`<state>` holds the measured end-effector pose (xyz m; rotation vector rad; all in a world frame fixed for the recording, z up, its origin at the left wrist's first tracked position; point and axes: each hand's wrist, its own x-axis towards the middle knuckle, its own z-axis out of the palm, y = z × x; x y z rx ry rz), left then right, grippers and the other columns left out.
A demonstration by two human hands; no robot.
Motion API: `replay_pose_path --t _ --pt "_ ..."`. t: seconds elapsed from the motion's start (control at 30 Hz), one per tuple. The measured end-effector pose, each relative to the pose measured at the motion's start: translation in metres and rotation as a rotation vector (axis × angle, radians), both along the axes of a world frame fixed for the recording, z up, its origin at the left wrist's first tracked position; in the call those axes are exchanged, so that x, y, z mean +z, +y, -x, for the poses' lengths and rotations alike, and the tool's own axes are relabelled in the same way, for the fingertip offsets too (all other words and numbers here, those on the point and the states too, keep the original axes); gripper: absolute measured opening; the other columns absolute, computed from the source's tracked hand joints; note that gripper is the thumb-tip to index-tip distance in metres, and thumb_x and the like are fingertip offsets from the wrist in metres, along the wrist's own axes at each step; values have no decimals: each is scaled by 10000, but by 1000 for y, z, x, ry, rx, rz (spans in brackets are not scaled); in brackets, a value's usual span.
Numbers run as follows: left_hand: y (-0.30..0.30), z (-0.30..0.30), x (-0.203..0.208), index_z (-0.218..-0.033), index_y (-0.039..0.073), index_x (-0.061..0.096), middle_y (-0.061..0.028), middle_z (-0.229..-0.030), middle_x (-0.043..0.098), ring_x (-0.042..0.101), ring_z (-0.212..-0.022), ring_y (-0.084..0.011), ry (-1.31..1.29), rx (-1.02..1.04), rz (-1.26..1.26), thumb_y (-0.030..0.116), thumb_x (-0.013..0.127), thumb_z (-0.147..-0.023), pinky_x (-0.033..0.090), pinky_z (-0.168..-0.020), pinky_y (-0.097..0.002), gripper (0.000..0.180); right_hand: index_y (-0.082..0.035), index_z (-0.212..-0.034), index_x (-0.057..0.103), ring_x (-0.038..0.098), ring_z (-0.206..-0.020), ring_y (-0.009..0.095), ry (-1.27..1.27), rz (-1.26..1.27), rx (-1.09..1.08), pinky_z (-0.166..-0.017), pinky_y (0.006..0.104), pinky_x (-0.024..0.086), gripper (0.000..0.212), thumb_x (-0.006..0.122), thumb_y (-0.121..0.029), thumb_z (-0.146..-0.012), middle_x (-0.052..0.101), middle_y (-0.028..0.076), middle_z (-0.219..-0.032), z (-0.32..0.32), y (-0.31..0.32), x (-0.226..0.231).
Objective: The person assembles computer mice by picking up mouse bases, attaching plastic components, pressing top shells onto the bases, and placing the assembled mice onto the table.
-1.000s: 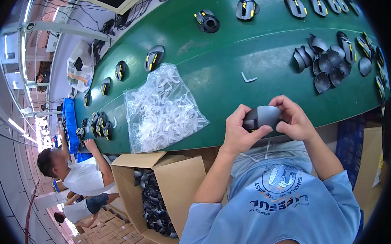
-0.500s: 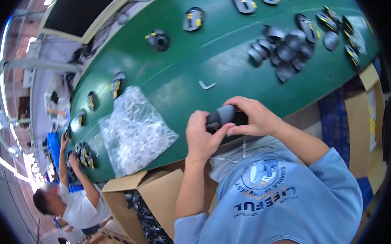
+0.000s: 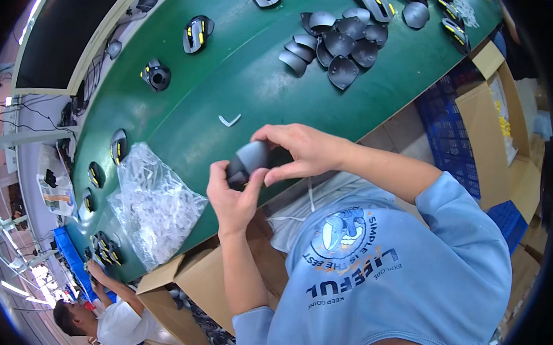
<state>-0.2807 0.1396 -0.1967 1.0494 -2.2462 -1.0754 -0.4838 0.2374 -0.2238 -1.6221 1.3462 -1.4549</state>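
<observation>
Held between both hands, over the near edge of the green table, is a dark grey and black computer mouse (image 3: 251, 157), slightly blurred. My left hand (image 3: 233, 200) grips its near left end with thumb and fingers. My right hand (image 3: 301, 150) is closed around its right side, fingers over the top and thumb below. Just beyond them lies a small white V-shaped strip (image 3: 229, 120). A clear plastic bag (image 3: 155, 211) full of small whitish pieces rests left of my hands. Several loose dark curved mouse covers (image 3: 342, 71) are heaped farther off.
Mice with yellow parts, such as this one (image 3: 197, 34), stand along the far side of the table (image 3: 193, 101). A cardboard box (image 3: 207, 283) with dark parts is below the near edge. Right are a blue crate (image 3: 448, 134) and another box (image 3: 484, 141). A co-worker (image 3: 121, 326) sits left.
The view has shifted, so the table things appear farther left and the crate shows more. Both hands still hold the mouse together; it looks turned slightly. The co-worker's arms are lower.
</observation>
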Motion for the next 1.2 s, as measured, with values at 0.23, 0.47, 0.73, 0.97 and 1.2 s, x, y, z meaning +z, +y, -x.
replay_pose_path --t 0.23,0.47,0.73,0.97,1.2 --pt "-220 -6 23 -1238 -161 545 -169 -1094 659 644 -961 -195 117 427 -110 512 678 -954 521 -834 -301 743 -73 -1044 679 595 -968 289 553 4 -146 -804 407 535 297 766 -284 -854 627 86 -1014 20 -78 2" --pt "-336 0 -4 -1215 -126 631 -338 -1242 617 574 -1191 -448 -648 759 357 767 549 -867 434 -1036 -506 962 -94 -910 676 593 -927 262 710 -14 -125 -755 382 548 213 734 -297 -884 603 70 -899 24 -96 -2" --pt "-289 104 19 -1207 -48 662 -334 -1332 561 467 -1296 -475 -907 412 372 815 506 -839 422 -1032 -544 951 -94 -909 695 565 -781 202 189 2 -179 -605 341 475 147 738 -234 -911 574 47 -837 30 -85 23" --pt "-195 83 22 -1196 -66 584 -259 -1097 682 687 -962 -363 -214 152 307 440 799 -790 532 -860 -436 684 -59 -935 712 530 -661 120 -93 121 -273 -549 274 425 120 751 -170 -910 617 35 -854 40 -49 40" --pt "-68 20 25 -1193 -39 574 -191 -1140 620 632 -1055 -334 -73 -179 190 203 853 -693 503 -928 -407 622 -24 -934 652 568 -785 123 -111 -11 -159 -669 261 452 114 712 -120 -941 630 29 -920 22 -37 33"
